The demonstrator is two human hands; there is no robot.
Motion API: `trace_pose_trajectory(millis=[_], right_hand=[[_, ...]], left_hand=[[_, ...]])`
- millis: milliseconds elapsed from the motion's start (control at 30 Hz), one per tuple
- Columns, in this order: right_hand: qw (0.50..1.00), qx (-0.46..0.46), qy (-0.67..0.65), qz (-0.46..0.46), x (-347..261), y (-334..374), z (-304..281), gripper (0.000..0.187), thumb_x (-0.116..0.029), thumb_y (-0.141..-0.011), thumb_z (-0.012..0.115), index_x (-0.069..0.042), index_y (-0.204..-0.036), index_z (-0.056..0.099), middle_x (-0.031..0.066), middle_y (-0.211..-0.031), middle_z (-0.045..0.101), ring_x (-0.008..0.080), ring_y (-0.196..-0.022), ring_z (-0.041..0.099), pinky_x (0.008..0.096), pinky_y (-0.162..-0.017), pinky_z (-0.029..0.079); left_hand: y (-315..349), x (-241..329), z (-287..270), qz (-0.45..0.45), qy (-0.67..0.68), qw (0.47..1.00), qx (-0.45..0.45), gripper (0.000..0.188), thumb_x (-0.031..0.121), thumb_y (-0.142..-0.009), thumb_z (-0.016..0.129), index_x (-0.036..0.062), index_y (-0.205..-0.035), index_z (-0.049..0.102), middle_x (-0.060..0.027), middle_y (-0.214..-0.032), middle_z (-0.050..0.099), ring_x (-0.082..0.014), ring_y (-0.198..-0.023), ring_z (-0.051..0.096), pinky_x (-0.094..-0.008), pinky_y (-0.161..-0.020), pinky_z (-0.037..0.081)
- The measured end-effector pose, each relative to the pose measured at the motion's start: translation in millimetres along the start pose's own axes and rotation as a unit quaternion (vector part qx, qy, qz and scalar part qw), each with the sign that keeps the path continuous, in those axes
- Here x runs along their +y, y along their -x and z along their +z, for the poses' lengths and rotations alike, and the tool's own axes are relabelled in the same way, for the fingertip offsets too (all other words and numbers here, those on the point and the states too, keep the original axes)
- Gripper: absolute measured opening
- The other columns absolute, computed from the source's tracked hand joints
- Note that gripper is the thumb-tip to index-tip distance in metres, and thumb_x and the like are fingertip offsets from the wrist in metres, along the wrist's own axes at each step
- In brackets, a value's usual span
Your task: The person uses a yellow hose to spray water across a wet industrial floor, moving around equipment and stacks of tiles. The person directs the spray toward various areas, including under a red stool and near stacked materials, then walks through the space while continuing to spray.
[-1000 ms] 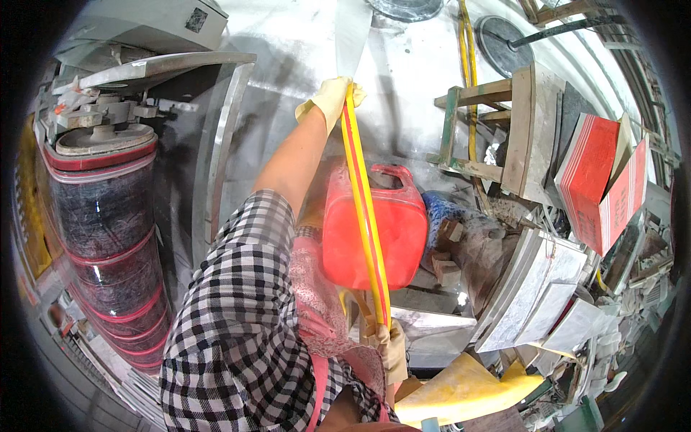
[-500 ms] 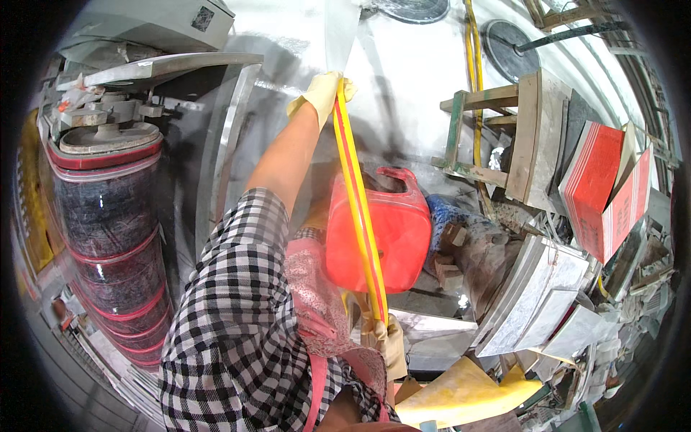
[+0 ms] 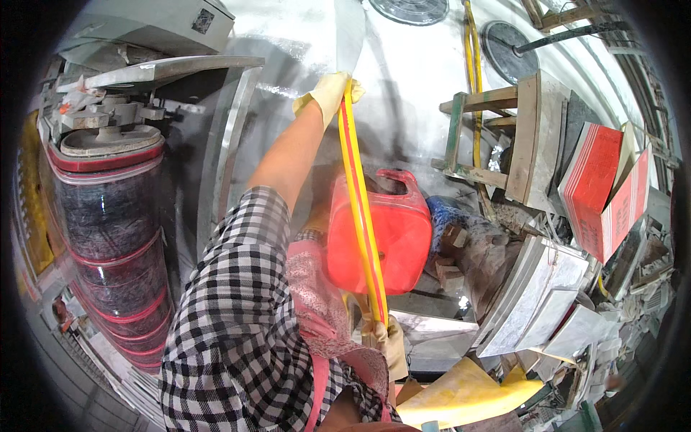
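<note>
Head view: at the far left stands a dark column (image 3: 108,216) with red bands, well apart from the hands. Next, the left hand (image 3: 331,95), in a pale glove, is closed round the upper end of the hose (image 3: 356,180). A pale streak (image 3: 349,36) runs on from that end (probably water, though its edges are unclear). The hose, yellow with a red stripe, runs nearly straight between the hands, in front of the red can (image 3: 403,248); contact with the can cannot be confirmed. The right hand (image 3: 392,349), also gloved, holds the lower length, its fingers partly hidden. Further right are a wooden frame (image 3: 527,137) and a red box (image 3: 594,187).

Handling, as judged: the hose appears soft-walled and bendable, light in itself, heavier and firmer if filled, slippery if wet, and not fragile. Sound hold points: just behind the upper end, without pinching it flat, and lower down for support.
</note>
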State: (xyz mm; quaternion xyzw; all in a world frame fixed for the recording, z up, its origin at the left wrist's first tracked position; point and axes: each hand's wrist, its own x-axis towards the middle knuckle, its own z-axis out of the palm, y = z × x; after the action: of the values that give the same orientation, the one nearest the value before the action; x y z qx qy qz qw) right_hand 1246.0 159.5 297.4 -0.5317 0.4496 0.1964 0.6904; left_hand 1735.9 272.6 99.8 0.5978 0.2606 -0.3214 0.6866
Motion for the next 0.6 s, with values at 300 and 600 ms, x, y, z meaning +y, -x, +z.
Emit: trace_pose_trajectory(millis=[300, 600], right_hand=[[0.999, -0.004, -0.040, -0.030, -1, 1, -2, 0.062, -0.057, -0.085, 0.066, 0.002, -0.103, 0.060, 0.0079, -0.085, 0.065, 0.0135, -0.074, 0.055, 0.0281, -0.067, 0.043], [0.999, -0.031, -0.012, -0.022, 3, -11, 2, 0.069, -0.066, -0.084, 0.061, 0.001, -0.103, 0.058, 0.0054, -0.079, 0.062, 0.0092, -0.067, 0.050, 0.0246, -0.061, 0.038]], left_hand=[[6, 5, 12, 0.024, 0.023, 0.999, 0.002, 0.035, 0.018, -0.097, 0.044, -0.0131, -0.108, 0.055, -0.0197, -0.086, 0.062, -0.0222, -0.067, 0.061, -0.0301, -0.059, 0.052], [23, 58, 10, 0.096, 0.046, 0.994, -0.031, 0.028, 0.014, -0.094, 0.042, -0.0129, -0.098, 0.050, -0.0147, -0.072, 0.053, -0.0191, -0.058, 0.052, -0.0306, -0.052, 0.043]])
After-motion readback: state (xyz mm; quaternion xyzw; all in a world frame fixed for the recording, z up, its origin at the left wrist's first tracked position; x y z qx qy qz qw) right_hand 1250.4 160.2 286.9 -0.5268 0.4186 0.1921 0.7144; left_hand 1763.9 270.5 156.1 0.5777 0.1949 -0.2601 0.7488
